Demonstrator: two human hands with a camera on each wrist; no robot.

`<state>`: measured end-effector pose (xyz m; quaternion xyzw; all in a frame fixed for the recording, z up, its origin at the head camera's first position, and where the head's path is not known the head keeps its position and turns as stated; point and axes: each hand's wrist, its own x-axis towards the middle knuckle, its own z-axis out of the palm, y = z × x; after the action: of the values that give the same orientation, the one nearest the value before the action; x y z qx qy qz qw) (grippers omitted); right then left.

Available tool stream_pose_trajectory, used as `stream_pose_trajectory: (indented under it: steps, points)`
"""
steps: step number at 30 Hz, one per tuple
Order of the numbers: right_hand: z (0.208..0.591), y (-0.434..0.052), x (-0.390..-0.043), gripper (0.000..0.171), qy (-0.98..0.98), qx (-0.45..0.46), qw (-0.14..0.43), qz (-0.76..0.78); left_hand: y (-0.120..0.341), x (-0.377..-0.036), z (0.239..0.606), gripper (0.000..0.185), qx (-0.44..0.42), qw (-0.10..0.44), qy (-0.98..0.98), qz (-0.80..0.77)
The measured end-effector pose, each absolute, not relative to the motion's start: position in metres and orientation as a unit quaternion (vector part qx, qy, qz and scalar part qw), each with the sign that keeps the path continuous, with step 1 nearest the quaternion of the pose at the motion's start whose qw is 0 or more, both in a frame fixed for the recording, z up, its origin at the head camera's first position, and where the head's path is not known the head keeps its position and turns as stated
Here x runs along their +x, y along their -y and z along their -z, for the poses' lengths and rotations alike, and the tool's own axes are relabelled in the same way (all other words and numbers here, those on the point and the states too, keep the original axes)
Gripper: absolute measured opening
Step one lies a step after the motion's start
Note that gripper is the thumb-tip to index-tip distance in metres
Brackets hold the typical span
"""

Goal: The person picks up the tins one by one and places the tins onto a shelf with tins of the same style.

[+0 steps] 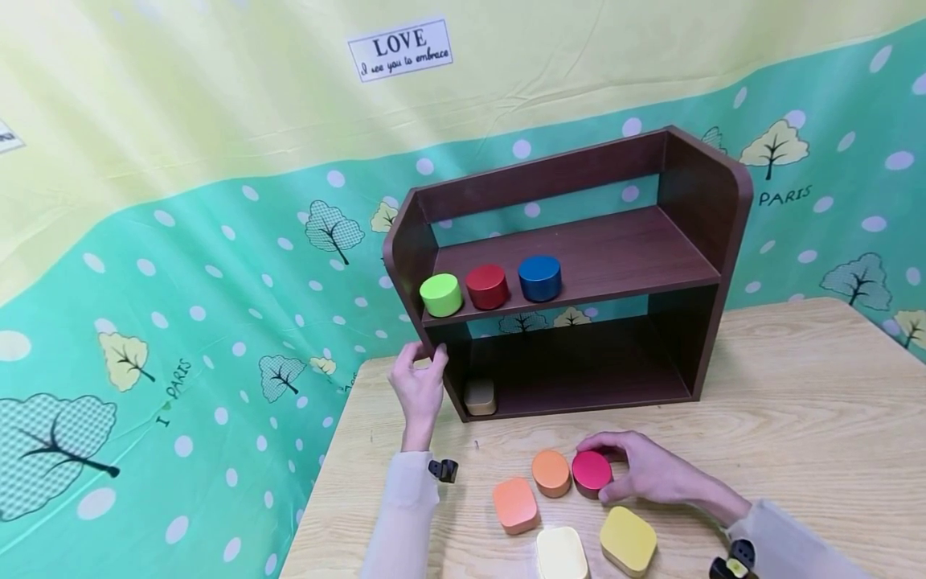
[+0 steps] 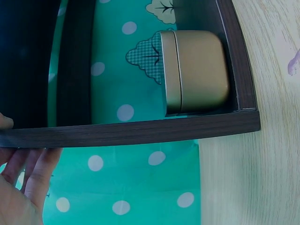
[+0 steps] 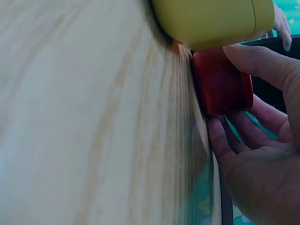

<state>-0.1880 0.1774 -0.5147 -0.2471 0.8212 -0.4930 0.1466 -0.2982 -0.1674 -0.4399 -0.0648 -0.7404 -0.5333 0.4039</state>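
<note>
Already my right hand curls its fingers round the magenta tin, lower centre; my left hand grips the shelf's side, upper left.

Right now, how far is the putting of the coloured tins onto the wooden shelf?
Done: green round tin, red round tin and blue round tin stand on the upper board; a gold rounded tin below. In hand: the right hand grips the magenta round tin; the left hand holds the shelf's side. Left on the table: four tins.
</note>
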Motion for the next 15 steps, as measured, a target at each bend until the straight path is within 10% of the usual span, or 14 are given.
stream_pose_trajectory:
  steps: [15]
  points:
    - [0.5139, -0.1762, -0.1884, 0.063, -0.829, -0.235, 0.148, 0.485, 0.1671, -0.2993, 0.4397, 0.004, -0.069, 0.401, 0.737, 0.54]
